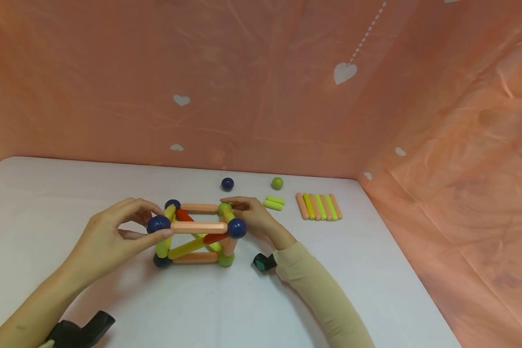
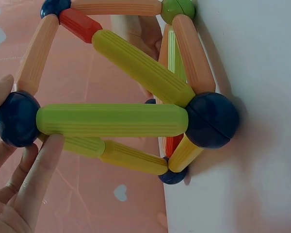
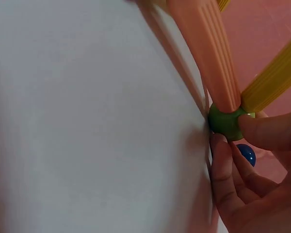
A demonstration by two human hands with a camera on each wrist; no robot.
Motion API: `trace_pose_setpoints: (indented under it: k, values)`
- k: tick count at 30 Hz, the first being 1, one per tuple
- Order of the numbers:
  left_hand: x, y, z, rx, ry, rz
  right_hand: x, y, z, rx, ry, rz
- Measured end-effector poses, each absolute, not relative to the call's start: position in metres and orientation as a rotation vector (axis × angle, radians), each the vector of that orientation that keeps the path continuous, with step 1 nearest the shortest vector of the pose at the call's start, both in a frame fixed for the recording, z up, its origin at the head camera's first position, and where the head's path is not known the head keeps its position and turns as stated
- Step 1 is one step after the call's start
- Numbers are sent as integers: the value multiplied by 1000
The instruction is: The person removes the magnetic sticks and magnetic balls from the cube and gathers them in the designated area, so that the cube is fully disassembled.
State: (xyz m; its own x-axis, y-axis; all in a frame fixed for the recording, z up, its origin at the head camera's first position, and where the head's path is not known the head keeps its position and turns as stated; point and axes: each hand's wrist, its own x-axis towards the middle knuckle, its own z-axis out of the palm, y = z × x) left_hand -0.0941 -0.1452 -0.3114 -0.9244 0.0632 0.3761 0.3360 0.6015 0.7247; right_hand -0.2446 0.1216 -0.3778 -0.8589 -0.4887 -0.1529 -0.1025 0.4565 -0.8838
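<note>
A box-shaped frame of magnetic rods [image 1: 198, 227] and balls stands on the table, with blue and green balls at its corners. Thumb and fingers of my left hand [image 1: 108, 237] pinch the dark blue ball [image 2: 17, 119] at the near upper left corner. A light green rod [image 2: 111, 120] runs from that ball down to another blue ball [image 2: 212, 120] by the tabletop. On the far right side, my right hand [image 1: 257, 218] pinches a green ball [image 3: 223, 122] low at the table surface. Peach and yellow rods meet at this green ball. Red-and-yellow diagonals [image 2: 140, 65] cross the frame's sides.
Behind the frame lie a loose blue ball [image 1: 227, 184], a loose green ball [image 1: 277, 182] and two short light green rods [image 1: 273, 203]. A row of several peach, yellow and green rods [image 1: 319, 207] lies at the back right. A pink curtain [image 1: 261, 87] hangs behind the white table [image 1: 374, 290].
</note>
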Motion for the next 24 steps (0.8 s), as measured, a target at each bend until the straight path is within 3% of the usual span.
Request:
trace_pose_setpoints:
  k: [9, 17, 24]
  values:
    - [-97, -144, -311, -410, -2536, -1190, -230, 135, -365, -617, 2485, -1320]
    - [-107, -130, -310, -601, -2565, -1178, -186, 153, -338, -924, 2321, -1743]
    - [-114, -120, -312, -669, -2578, -1224, -156, 152, -329, -1244, 2403, -1669]
